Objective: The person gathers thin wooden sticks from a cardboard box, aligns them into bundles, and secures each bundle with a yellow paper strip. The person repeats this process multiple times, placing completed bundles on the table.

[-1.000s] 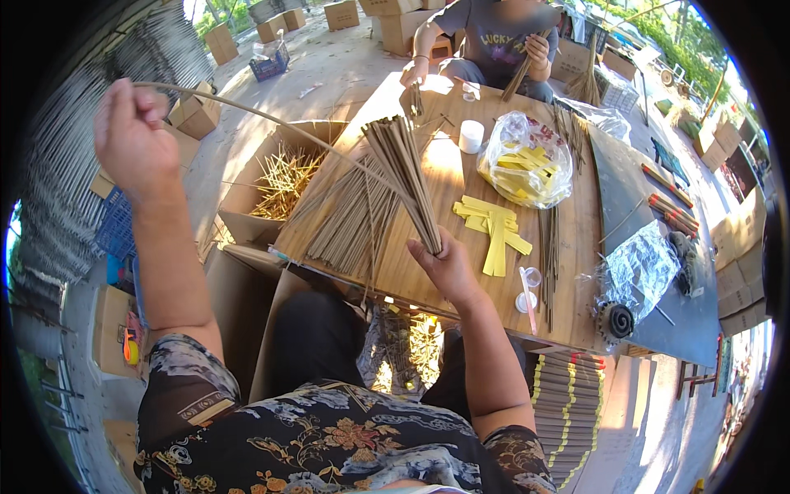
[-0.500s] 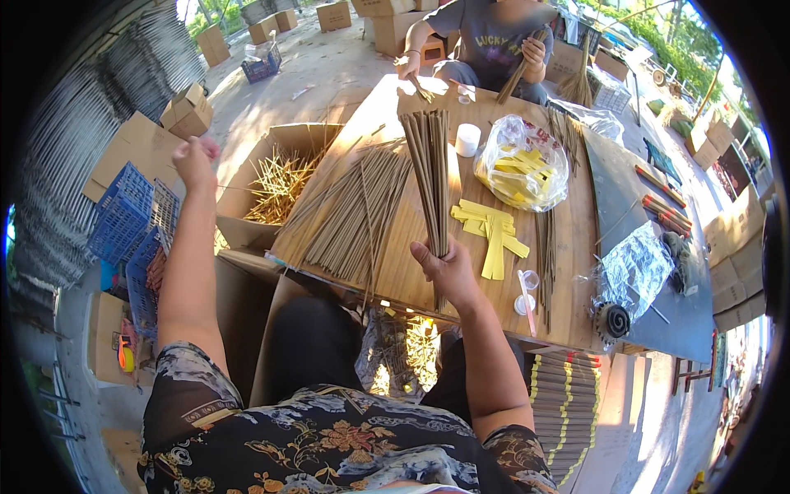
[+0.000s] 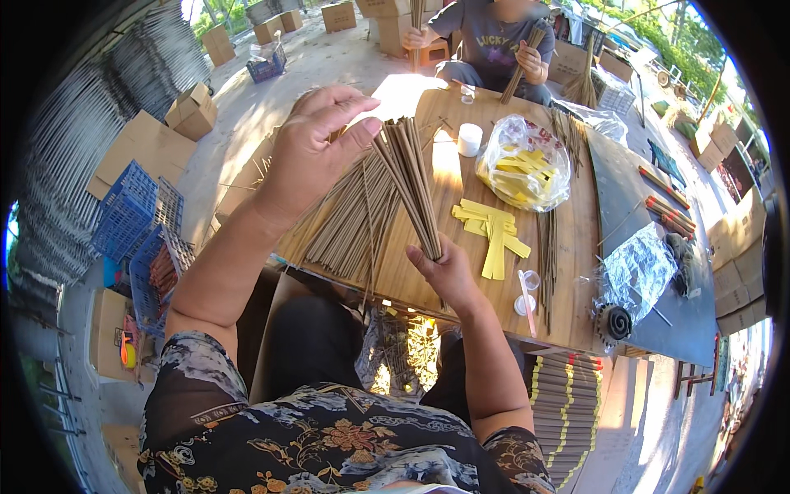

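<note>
the right grip point(image 3: 447, 272) holds a brown stick bundle point(image 3: 417, 189).

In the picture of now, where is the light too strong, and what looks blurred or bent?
Head view: sun washes out the far left corner of the wooden table, glare marks the crumpled shiny sheet; same head view: the co-worker's head is blurred, edges bend near the rim, but the stick bundle in the right hand looks fairly clear.

Held stick bundles point(image 3: 418, 193): 3 | white cylinder point(image 3: 469, 140): 1 | yellow-filled bag point(image 3: 524, 169): 1 | near-edge round dishes point(image 3: 524, 306): apparently 2
</note>
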Demonstrator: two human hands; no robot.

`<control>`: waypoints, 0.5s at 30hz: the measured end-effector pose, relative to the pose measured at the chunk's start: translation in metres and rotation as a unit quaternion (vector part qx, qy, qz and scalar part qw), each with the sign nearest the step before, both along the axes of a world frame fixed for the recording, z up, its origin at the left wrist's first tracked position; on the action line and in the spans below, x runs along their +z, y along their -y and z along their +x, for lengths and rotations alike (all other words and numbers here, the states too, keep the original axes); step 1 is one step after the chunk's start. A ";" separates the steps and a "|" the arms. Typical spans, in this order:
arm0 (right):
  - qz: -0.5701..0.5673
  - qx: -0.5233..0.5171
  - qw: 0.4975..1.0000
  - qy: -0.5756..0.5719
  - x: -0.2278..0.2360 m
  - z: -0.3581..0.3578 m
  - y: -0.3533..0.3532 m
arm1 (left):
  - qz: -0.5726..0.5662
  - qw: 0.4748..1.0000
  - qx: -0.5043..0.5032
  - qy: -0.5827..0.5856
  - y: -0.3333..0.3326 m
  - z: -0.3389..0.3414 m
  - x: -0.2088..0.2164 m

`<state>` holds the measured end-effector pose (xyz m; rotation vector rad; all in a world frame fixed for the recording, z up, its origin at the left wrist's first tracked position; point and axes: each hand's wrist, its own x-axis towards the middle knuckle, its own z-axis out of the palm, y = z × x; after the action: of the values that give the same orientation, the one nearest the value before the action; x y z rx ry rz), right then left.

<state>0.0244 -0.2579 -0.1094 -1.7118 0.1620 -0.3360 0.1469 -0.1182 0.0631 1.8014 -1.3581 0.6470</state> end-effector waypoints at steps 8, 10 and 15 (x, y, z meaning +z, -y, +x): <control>-0.033 -0.008 0.999 0.018 0.000 -0.004 0.004 | 0.023 0.995 0.019 0.092 0.003 -0.014 0.003; -0.037 -0.012 0.999 0.016 0.001 -0.004 0.004 | 0.025 0.995 0.019 0.097 0.004 -0.017 0.005; -0.040 -0.021 0.999 0.018 0.002 -0.004 0.004 | 0.024 0.999 -0.004 0.021 0.004 -0.020 0.005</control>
<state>0.0205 -0.2615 -0.1075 -1.7814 0.1605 -0.4091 0.1272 -0.1223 0.0679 1.8290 -1.4186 0.6578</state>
